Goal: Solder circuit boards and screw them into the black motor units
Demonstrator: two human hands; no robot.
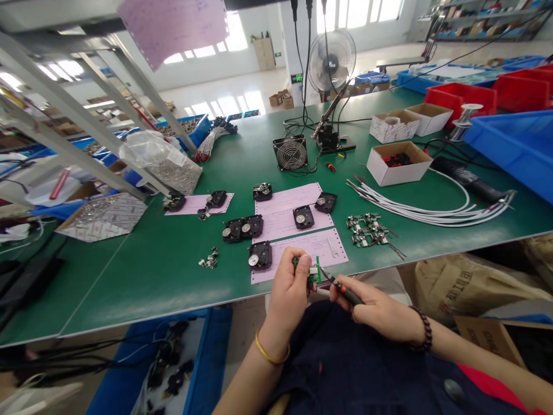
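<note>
A small, thin green circuit board (318, 271), at the six-o'clock edge of the green-topped desk (151, 276), looks light, stiff and fragile, best held by its edges. The left hand (290, 285) pinches it, thumb uppermost; at its four o'clock, the right hand (374, 305), wrist nearly straight, grasps black-and-orange-handled metal pliers (351, 295) pointing toward ten o'clock, tips near the board.

- Standing fan (332, 62) beyond a green table (147, 282).
- Square black fan (291, 154) upright on the table.
- Red bins (480, 104) near a large blue bin (514, 144), right.
- Brown sack (470, 288) below.
</note>
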